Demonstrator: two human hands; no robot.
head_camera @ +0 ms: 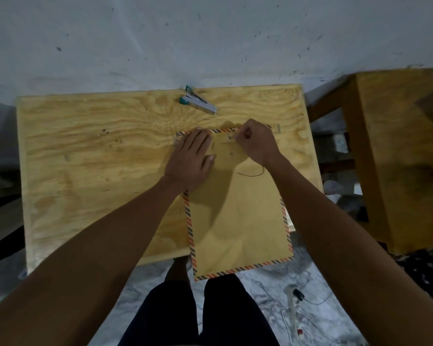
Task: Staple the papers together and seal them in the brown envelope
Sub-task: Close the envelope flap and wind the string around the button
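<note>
Brown envelope (238,216) lies flat on the plywood table (98,171), centre-right of the frame, long axis running toward the viewer. Its striped border shows along the top, left, right and bottom edges. The bottom end overhangs the near table edge above the person's dark-clothed legs.

Left hand (190,158): flat, fingers straight and together, palm pressing on the upper left part of the envelope, fingertips at its top border.

Right hand (256,141): fingers curled, tips pinched together at the upper button of the closure, near the top centre of the envelope. It appears to pinch the thin dark string (251,174) (the exact contact is too small to confirm). A loose loop of that string lies on the envelope face below the right wrist. A second small button (231,153) sits just below the first, uncovered.

Papers: none visible outside the envelope; contents cannot be told.

Stapler (198,101), teal and silver, rests on the table at upper centre of the frame, near the far edge, well apart from both hands.

A second wooden piece of furniture (398,151) stands at right. A white power strip (295,302) with cables lies on the marbled floor, lower right.
</note>
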